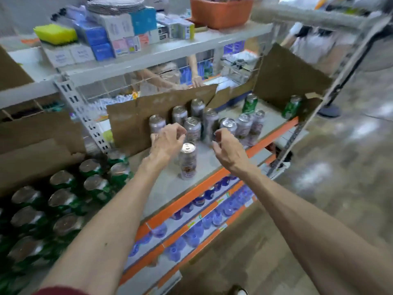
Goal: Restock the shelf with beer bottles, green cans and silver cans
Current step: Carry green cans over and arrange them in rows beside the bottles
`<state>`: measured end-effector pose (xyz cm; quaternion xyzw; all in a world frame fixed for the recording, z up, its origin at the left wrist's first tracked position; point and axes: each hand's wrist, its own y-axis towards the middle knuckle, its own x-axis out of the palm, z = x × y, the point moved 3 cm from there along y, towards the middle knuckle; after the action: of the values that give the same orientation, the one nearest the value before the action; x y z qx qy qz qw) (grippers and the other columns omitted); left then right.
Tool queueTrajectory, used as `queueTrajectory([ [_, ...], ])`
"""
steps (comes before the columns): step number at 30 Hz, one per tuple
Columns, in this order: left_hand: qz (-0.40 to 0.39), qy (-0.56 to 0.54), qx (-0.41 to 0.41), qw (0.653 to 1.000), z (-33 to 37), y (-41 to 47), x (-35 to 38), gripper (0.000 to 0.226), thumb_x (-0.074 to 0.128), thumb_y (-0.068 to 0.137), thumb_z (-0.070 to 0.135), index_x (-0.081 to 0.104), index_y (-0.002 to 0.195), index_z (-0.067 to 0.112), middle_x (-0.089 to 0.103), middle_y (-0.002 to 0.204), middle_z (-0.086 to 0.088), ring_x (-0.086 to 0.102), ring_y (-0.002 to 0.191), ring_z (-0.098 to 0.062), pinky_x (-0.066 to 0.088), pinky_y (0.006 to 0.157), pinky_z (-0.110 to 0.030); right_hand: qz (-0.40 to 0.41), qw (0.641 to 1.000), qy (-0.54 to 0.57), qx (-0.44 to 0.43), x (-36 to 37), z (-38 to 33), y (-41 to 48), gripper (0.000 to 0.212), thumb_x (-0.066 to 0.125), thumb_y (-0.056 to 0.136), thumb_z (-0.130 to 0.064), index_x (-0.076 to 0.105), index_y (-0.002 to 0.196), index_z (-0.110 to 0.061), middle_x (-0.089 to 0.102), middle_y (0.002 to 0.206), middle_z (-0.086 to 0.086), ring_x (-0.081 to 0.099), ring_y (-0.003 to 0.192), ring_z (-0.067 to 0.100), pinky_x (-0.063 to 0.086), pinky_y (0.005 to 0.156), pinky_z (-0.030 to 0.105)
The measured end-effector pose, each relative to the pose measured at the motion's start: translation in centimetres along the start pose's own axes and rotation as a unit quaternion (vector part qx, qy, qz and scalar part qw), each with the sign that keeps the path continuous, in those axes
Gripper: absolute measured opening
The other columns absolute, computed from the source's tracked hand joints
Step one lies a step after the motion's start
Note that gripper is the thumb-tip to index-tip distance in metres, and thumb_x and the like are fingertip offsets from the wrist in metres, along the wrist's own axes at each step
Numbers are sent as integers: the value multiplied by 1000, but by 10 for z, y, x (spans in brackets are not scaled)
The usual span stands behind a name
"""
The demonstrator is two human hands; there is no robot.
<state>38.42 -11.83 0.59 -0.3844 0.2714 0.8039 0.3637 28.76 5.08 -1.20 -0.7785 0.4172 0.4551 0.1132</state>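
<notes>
Several silver cans [192, 126] stand in a cluster on the grey shelf [170, 184], in front of a cardboard flap [131, 118]. One silver can [187, 160] stands alone nearer the shelf's front edge. My left hand [168, 141] hovers just left of and above that can, fingers curled apart, holding nothing. To the can's right, my right hand [225, 147] is also open and empty, close to a tilted silver can [228, 124]. Two green cans [249, 103] [292, 106] stand at the shelf's back right. Many green cans [63, 196] fill a cardboard box at lower left.
An upper shelf holds small boxes [119, 33], a yellow sponge [55, 34] and an orange tub [221, 11]. Blue-capped bottles [204, 220] fill the shelves below. Another person's hands [197, 80] reach in behind the shelf's wire back. A metal upright [319, 103] stands at the right.
</notes>
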Motion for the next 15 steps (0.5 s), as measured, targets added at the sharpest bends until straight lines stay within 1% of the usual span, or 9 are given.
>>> queueTrajectory([
  [3,-29,6,36,999,62,15,34,18,58,93,27,69,106,24,70,110,3,63,109,-20,44,98,-42,26,999,-9,46,-45,56,-5,20,50,95,-22,49,109,-7,59,107,15,57,96,36,47,79,46],
  [6,-87,38,65,993,112,21,71,18,57,93,25,68,107,23,70,112,1,62,110,-22,45,99,-45,40,993,-21,108,-85,115,-8,21,48,96,-21,52,110,-6,60,105,15,58,96,36,43,73,39],
  [9,-132,59,61,988,147,27,102,15,57,91,25,67,103,24,69,112,1,62,109,-22,47,98,-46,46,987,-17,154,-118,167,-11,28,50,97,-24,49,119,-8,62,111,13,59,101,35,48,82,43],
  [11,-149,57,53,986,164,35,122,16,58,90,24,68,102,24,69,112,0,63,107,-22,50,95,-46,45,985,-6,164,-138,196,-12,28,51,96,-27,48,117,-9,63,106,11,61,96,35,50,81,44],
  [13,-157,57,55,984,183,38,140,19,59,90,22,70,105,22,70,114,-4,63,108,-25,51,95,-45,50,984,2,171,-156,220,-11,25,50,95,-26,49,115,-10,62,107,10,60,94,35,51,78,45],
  [15,-164,61,64,982,202,41,156,21,59,89,21,71,106,21,70,116,-5,63,109,-26,51,97,-44,54,981,22,185,-170,239,-11,24,48,95,-23,49,113,-9,61,107,10,60,90,35,53,76,52],
])
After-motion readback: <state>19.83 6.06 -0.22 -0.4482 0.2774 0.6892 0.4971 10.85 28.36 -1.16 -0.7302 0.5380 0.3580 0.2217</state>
